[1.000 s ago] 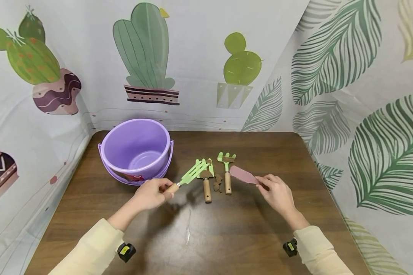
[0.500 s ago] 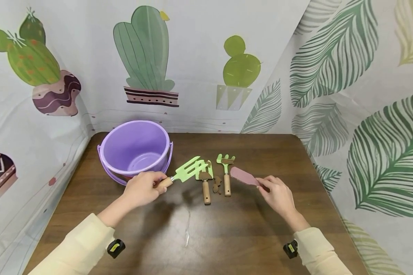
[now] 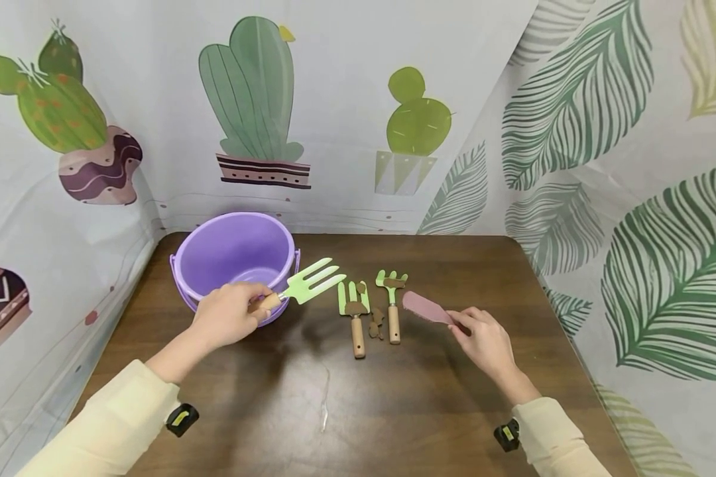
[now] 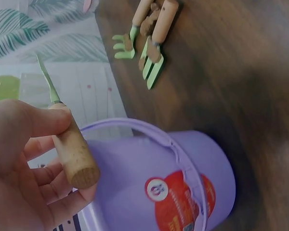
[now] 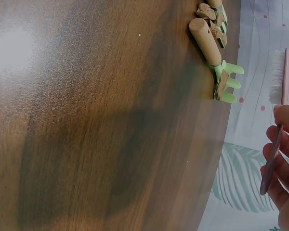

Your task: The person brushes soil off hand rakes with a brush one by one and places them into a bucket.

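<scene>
My left hand (image 3: 229, 315) grips the wooden handle of a green three-pronged hand fork (image 3: 301, 289), held in front of the purple bucket's right rim. In the left wrist view, thumb and fingers wrap round that handle (image 4: 76, 154), with the bucket (image 4: 130, 178) behind it. My right hand (image 3: 486, 343) holds a pink brush (image 3: 426, 308) by its thin handle; white bristles (image 5: 277, 79) show in the right wrist view. On the table lie another green hand fork (image 3: 358, 336) and a small green rake (image 3: 394, 324), both with brown clods on their heads.
The purple bucket (image 3: 185, 273) stands at the table's back left, its handle lowered. Brown clods (image 3: 376, 323) lie between the two tools on the wooden table (image 3: 394, 411). A printed cloth (image 3: 346, 99) hangs behind and to the sides.
My left hand has moved left and slightly up with the hand fork, away from the tools on the table to the bucket's front. My right hand and the brush have hardly moved.
</scene>
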`<state>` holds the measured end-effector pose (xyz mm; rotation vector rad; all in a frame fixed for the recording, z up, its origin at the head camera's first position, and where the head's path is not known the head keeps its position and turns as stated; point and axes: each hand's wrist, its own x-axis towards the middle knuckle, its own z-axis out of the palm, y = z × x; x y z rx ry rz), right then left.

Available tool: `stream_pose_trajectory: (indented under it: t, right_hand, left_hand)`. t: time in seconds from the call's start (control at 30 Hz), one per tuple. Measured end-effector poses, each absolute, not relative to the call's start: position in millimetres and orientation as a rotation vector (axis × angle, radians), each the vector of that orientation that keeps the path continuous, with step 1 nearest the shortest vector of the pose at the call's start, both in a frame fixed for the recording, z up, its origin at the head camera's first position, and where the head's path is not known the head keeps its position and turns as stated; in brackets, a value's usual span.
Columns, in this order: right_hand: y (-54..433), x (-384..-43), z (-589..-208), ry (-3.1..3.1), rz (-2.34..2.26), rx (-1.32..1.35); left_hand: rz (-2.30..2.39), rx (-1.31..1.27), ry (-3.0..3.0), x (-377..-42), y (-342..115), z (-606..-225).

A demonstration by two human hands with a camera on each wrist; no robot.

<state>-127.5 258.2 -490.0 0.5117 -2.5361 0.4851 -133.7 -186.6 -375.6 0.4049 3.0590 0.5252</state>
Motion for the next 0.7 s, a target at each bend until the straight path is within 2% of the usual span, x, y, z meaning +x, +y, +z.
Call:
stream_pose_trajectory:
  t: [0.7]
  right_hand:
    - [260, -128, -490, -2.563, 0.485, 0.5]
  left_hand:
    - [0.345, 0.355, 3.2, -151, -216, -341]
